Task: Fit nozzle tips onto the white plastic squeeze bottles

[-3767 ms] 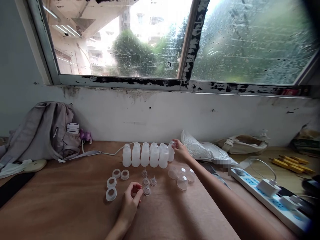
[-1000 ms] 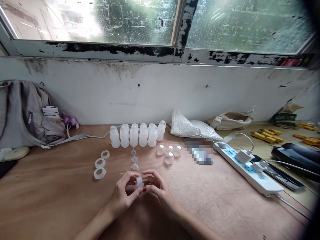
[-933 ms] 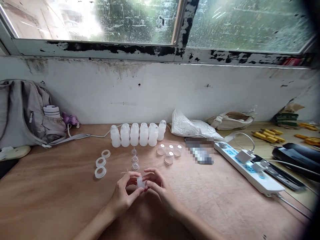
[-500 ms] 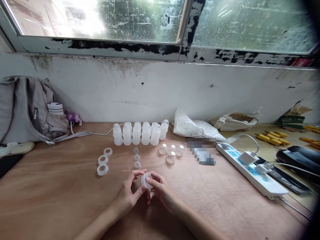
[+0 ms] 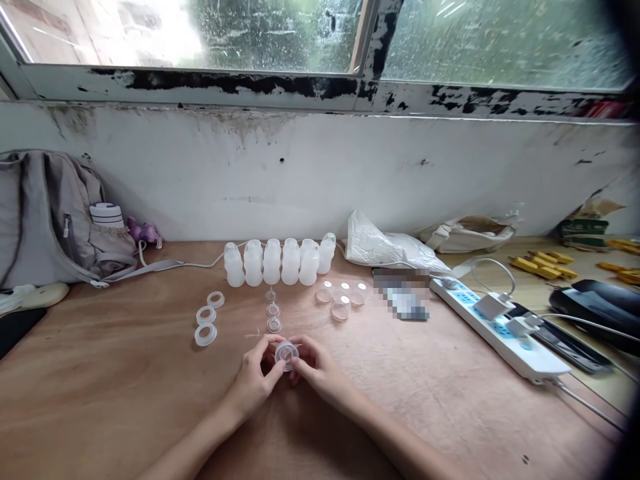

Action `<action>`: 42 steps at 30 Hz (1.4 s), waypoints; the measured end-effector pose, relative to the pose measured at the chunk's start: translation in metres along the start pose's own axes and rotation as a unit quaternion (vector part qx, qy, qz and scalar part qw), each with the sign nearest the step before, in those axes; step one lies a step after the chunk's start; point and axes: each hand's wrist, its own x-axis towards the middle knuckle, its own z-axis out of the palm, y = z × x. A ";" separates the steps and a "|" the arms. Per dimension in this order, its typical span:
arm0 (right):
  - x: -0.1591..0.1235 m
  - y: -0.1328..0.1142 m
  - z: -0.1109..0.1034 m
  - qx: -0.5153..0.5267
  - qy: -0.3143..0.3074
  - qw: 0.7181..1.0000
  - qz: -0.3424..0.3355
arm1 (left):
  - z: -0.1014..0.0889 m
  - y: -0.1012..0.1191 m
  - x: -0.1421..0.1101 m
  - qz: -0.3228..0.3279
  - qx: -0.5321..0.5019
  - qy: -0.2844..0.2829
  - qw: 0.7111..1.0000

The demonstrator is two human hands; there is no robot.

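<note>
Between both hands is a translucent bottle collar ring (image 5: 287, 355), its round opening facing me, with a clear piece inside it. My left hand (image 5: 255, 369) pinches its left side with thumb and fingers. On the right side, my right hand (image 5: 315, 365) grips the same ring, thumb at its lower edge. Just beyond lie several clear silicone nipples (image 5: 273, 324) in a column. Three loose collar rings (image 5: 205, 334) rest to the left. Clear round caps (image 5: 340, 311) sit to the right. A row of frosted bottles (image 5: 273, 265) stands upright behind them.
A power strip (image 5: 500, 333) with plugs and cables runs along the right. A pixelated flat item (image 5: 403, 297) and a white plastic bag (image 5: 380, 247) lie near the wall. At the left stands a grey backpack (image 5: 45, 213). Yellow pieces (image 5: 543, 265) lie at far right.
The collar ring has turned to face me more squarely and shifted slightly left. My left fingers have closed onto its side; my right thumb has moved to its lower edge.
</note>
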 end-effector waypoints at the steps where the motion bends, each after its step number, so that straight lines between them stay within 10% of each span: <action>1: -0.001 0.000 0.001 -0.020 0.003 1.000 -0.007 | 0.000 0.001 0.000 -0.002 0.008 0.003 1.000; 42: -0.005 0.000 0.012 -0.199 0.091 0.973 -0.077 | 0.005 -0.002 -0.004 -0.008 0.057 0.043 0.997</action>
